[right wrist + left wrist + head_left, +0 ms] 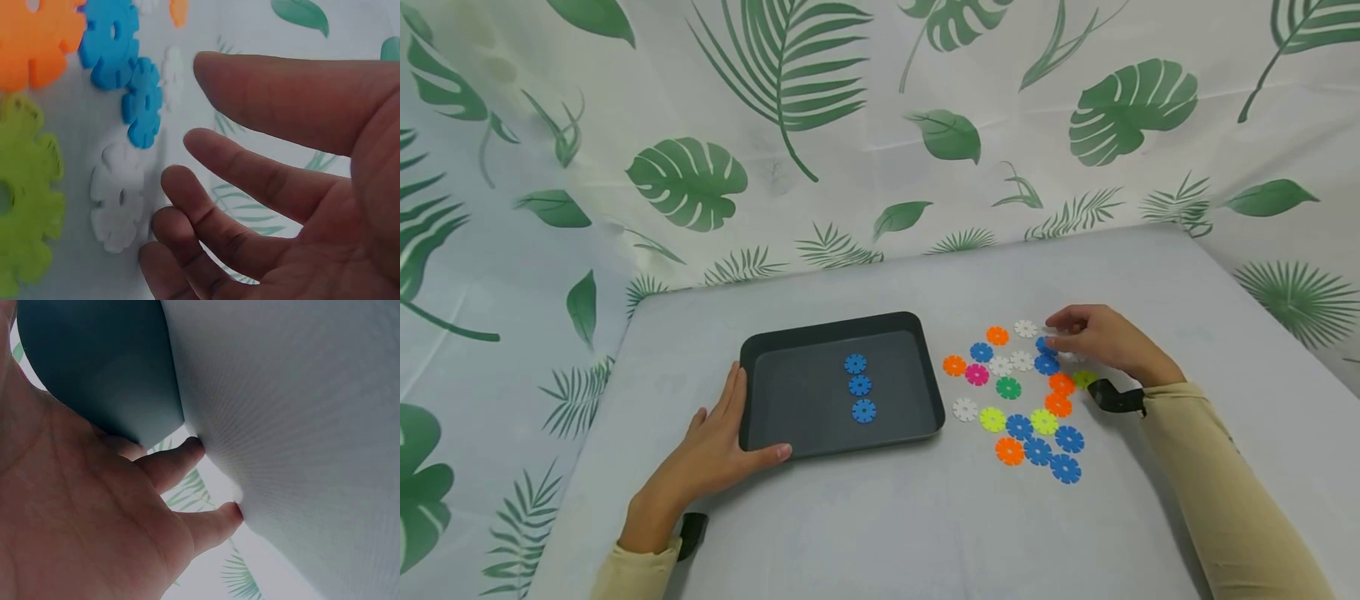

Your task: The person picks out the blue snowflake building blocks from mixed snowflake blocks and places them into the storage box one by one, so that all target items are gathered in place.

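My left hand rests at the near left corner of a dark grey tray, straight fingers along its left side and thumb at its front edge. In the left wrist view, two fingertips meet the white tabletop beside the tray. Three blue notched discs lie in a column inside the tray. Over the far right of a scattered group of discs, my right hand hovers with nothing between its thumb and fingers. Nearest its fingertips in the right wrist view are a small blue disc and a white disc.
Right of the tray lie several loose discs, among them an orange disc, a green disc, a pink disc and a yellow disc. A leaf-printed cloth hangs behind the white table.
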Available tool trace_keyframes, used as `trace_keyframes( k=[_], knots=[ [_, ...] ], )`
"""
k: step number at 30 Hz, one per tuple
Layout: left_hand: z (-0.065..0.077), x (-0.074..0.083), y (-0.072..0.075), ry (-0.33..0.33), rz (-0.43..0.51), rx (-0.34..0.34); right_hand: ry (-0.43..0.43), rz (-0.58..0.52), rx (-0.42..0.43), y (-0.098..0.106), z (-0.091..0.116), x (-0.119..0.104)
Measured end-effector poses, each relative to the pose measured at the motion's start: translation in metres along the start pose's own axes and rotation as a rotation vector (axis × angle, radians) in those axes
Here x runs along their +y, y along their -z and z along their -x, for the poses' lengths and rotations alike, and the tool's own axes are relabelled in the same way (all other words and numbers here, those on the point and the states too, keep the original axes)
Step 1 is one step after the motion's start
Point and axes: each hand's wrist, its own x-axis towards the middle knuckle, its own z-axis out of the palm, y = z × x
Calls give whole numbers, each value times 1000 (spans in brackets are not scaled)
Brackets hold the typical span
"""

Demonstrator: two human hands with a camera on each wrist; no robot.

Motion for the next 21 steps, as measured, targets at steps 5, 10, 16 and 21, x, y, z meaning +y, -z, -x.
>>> trace_keyframes(
  k=[5, 10, 16, 21],
  knots=[
    [0, 0, 0, 0, -1, -3, 17, 33, -5, -2, -2, 5],
    [1, 1, 1, -1, 9, -6, 36, 73, 13, -5, -4, 7],
    [1, 2, 2, -1, 8, -7, 53, 112, 35, -8, -7, 3],
    [1, 1, 1, -4, 7, -5, 74, 102, 51, -11, -8, 2]
  ],
)
